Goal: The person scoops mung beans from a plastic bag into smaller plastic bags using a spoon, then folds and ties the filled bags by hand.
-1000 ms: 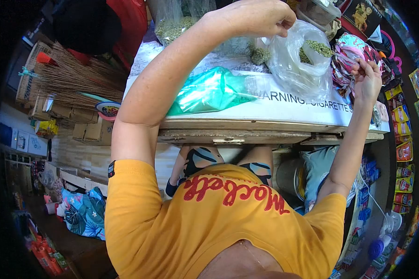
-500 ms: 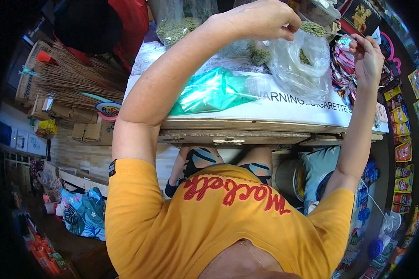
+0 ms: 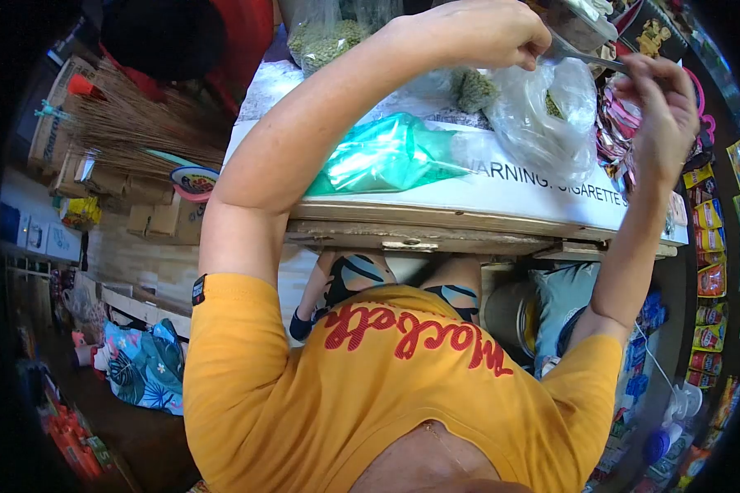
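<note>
My left hand (image 3: pixel 501 34) reaches across the table to the top, its fingers pinched at the upper edge of a clear plastic bag (image 3: pixel 543 123). Green beans or pellets show inside this bag. My right hand (image 3: pixel 666 111) grips the handle of a metal spoon (image 3: pixel 592 59), which is tilted over the bag's mouth beside my left fingertips. No beans can be made out on the spoon. A small bag of green beans (image 3: pixel 473 89) lies just left of the clear bag. A shiny green plastic bag (image 3: pixel 378 156) lies nearer the table's front edge.
The white-topped table (image 3: pixel 501 197) has a wooden front edge. Larger bags of beans (image 3: pixel 333 45) stand at its back left, and a clear container (image 3: pixel 580 29) at the back right. Stick brooms (image 3: pixel 131 123) are on the left. Colourful packets (image 3: pixel 709 246) hang at the right.
The spoon held green beans before; now it is tilted and none show on it. My right hand has turned and shifted slightly right. The whole view has also shifted a little.
</note>
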Demonstrator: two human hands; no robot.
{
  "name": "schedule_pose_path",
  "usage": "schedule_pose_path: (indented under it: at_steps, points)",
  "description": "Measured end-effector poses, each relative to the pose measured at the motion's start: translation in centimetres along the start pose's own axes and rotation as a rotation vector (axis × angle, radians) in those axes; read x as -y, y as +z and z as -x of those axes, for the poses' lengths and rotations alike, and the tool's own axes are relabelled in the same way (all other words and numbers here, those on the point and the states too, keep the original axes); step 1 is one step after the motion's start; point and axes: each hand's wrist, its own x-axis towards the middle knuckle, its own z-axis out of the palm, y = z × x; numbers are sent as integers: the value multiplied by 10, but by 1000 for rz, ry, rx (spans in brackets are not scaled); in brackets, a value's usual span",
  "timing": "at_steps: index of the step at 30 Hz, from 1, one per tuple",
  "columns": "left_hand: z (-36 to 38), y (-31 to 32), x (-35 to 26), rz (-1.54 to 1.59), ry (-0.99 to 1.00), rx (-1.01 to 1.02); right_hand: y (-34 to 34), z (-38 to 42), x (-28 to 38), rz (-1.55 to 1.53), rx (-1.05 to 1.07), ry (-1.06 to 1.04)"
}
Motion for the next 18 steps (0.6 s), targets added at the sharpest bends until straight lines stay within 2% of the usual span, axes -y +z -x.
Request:
schedule_pose_path:
  at_steps: [4, 8, 11, 18]
  points:
    - [-1, -3, -4, 8, 8, -15, -46, 4, 0, 118, -154, -35]
    - [-3, -3, -8, 18, 8, -29, -54, 17, -14, 195, 4, 139]
    - [-4, -3, -10, 24, 7, -38, -38, 28, -31, 149, 83, 252]
    - [-4, -1, -11, 27, 0, -46, -17, 51, -86, -237, -93, 532]
